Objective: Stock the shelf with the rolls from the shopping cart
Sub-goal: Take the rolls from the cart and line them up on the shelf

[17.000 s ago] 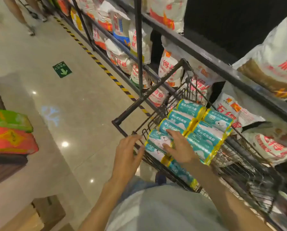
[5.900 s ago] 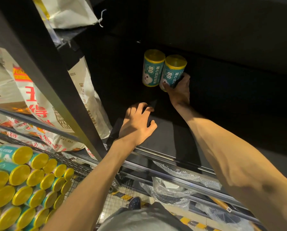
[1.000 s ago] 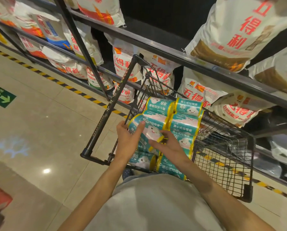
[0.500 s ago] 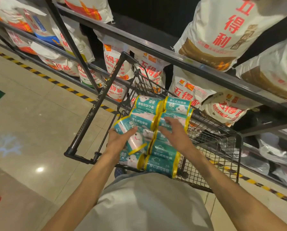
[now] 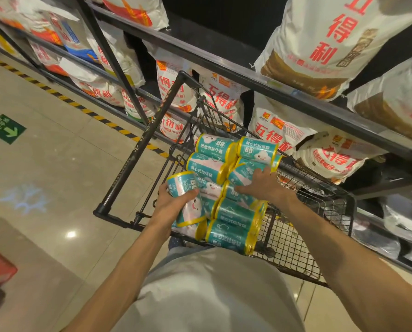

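In the black wire shopping cart [image 5: 303, 240], parked just beside the dark metal shelf unit [image 5: 260, 80], lies a stack of teal cylindrical rolls with yellow end caps [image 5: 224, 168], laid on their sides in two columns, caps meeting along the middle. Labels are teal with white cloud-face cartoons, white print and "80" on some. The stack fills the near-left part of the basket; bare mesh shows to the right.

Left hand [image 5: 174, 207] grips one teal roll with yellow rims [image 5: 188, 200], thumb over its top, fingers curled underneath, roll tilted and raised at the stack's left edge, touching its neighbours. Right hand [image 5: 263, 185] rests on the right column, fingers curved over a roll and thumb stretched left along the side; whether it actually grips that roll is hard to tell, probably just a loose hold.

Shelf tiers hold white woven sacks with red characters [image 5: 320, 44], leaning and lying. Cart handle bar [image 5: 142, 144] points up-left. Beige glossy floor tiles [image 5: 56, 176] carry a green arrow sticker [image 5: 6, 128] and a yellow-black hazard stripe [image 5: 99, 117] along the shelf base.
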